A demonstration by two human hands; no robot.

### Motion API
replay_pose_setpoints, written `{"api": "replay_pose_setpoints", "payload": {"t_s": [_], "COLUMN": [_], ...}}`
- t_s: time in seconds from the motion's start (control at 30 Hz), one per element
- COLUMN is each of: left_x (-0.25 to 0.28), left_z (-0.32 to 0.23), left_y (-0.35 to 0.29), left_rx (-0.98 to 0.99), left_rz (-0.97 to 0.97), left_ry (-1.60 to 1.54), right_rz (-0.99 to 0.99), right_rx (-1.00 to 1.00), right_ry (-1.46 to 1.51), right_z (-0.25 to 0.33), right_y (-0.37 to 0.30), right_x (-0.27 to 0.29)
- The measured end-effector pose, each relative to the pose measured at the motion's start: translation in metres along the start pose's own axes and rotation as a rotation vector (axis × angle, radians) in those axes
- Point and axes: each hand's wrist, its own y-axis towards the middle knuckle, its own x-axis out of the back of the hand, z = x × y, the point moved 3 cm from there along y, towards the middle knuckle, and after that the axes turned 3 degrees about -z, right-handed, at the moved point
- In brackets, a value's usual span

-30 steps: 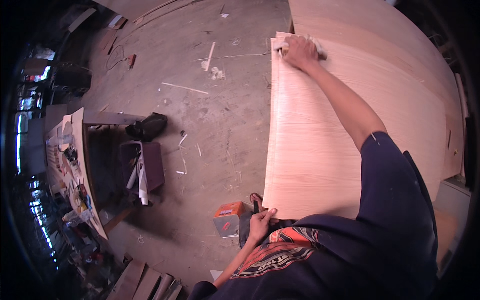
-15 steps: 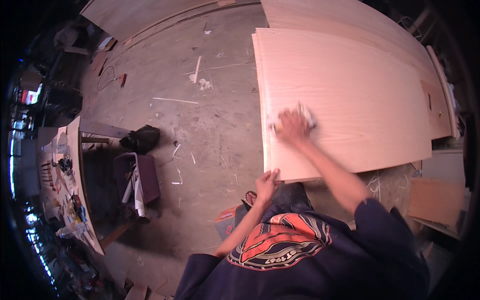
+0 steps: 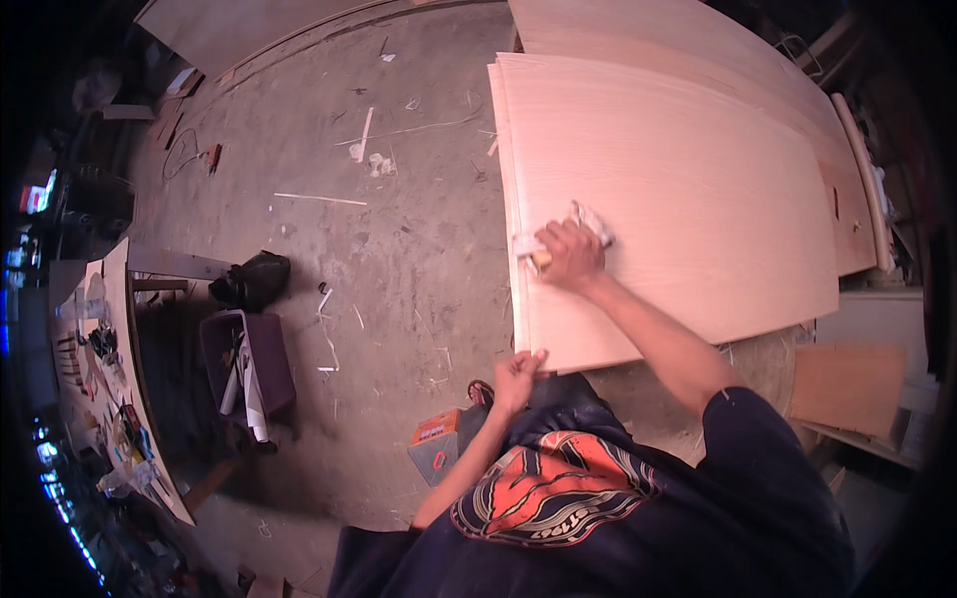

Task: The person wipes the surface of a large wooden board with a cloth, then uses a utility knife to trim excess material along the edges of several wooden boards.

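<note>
A large pale wooden panel (image 3: 688, 189) lies flat in front of me, on top of another board. My right hand (image 3: 568, 254) presses a white cloth (image 3: 588, 221), wrapped around a small yellowish block, onto the panel near its left edge. My left hand (image 3: 516, 374) rests on the panel's near left corner, fingers closed over the edge. My dark shirt with an orange print fills the lower part of the view.
A small orange-topped box (image 3: 436, 444) stands on the concrete floor by my left forearm. A purple bin (image 3: 244, 369) and a black bag (image 3: 251, 281) sit to the left, beside a cluttered workbench (image 3: 105, 399). Wood scraps litter the floor. More boards (image 3: 847, 384) lean at right.
My right hand has drawn the cloth back along the panel from its far corner toward me. My left hand stays at the near corner.
</note>
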Motion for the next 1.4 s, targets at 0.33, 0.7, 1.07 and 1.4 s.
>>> {"api": "replay_pose_setpoints", "payload": {"t_s": [0.33, 0.7, 1.07, 1.4], "left_x": [-0.003, -0.001, 0.005, 0.004], "left_z": [-0.014, -0.006, -0.023, -0.018], "left_y": [-0.048, -0.012, 0.015, 0.014], "left_rx": [0.063, 0.095, -0.040, -0.111], "left_rz": [-0.193, -0.095, 0.150, 0.071], "left_ry": [0.035, -0.048, -0.325, 0.019], "right_rz": [0.250, 0.190, 0.085, 0.302], "right_rx": [-0.281, -0.270, -0.226, -0.187], "right_ry": [-0.030, -0.028, 0.263, 0.002], "right_z": [-0.104, -0.034, 0.120, 0.051], "right_y": [0.272, 0.088, -0.193, -0.074], "right_x": [-0.054, -0.044, 0.061, 0.039]}}
